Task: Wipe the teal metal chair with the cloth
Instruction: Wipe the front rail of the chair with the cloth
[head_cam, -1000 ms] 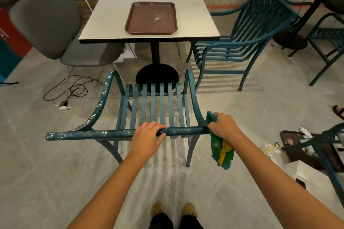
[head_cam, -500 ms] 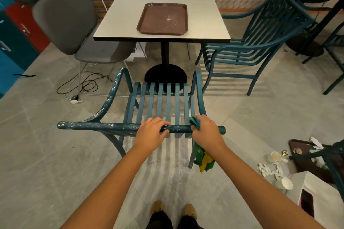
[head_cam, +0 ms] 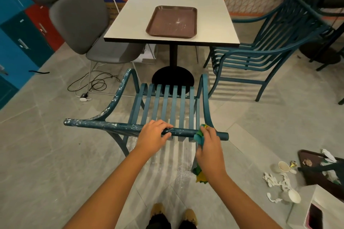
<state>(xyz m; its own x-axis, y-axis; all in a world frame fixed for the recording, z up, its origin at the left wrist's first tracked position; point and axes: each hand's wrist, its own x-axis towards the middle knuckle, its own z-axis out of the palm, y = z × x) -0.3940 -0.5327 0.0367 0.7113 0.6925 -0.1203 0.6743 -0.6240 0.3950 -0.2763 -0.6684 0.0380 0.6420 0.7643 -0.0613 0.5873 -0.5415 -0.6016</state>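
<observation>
The teal metal chair (head_cam: 168, 104) stands right in front of me with its back toward me, slatted seat facing the table. Its top rail (head_cam: 104, 125) runs left to right and is speckled with white marks, mostly on the left half and the left armrest. My left hand (head_cam: 153, 135) grips the middle of that rail. My right hand (head_cam: 209, 147) presses a green and yellow cloth (head_cam: 198, 135) against the rail near its right end, and the cloth's tail hangs below my wrist.
A white table (head_cam: 219, 24) with a brown tray (head_cam: 172, 22) stands beyond the chair. Grey chairs (head_cam: 80, 22) sit left, stacked teal chairs (head_cam: 270, 50) right. A cable (head_cam: 93, 85) lies on the floor left. Paper cups and litter (head_cam: 281, 178) lie right.
My right hand with the cloth has slid left along the top rail from its right end, then slightly back right. My left hand keeps its grip on the rail.
</observation>
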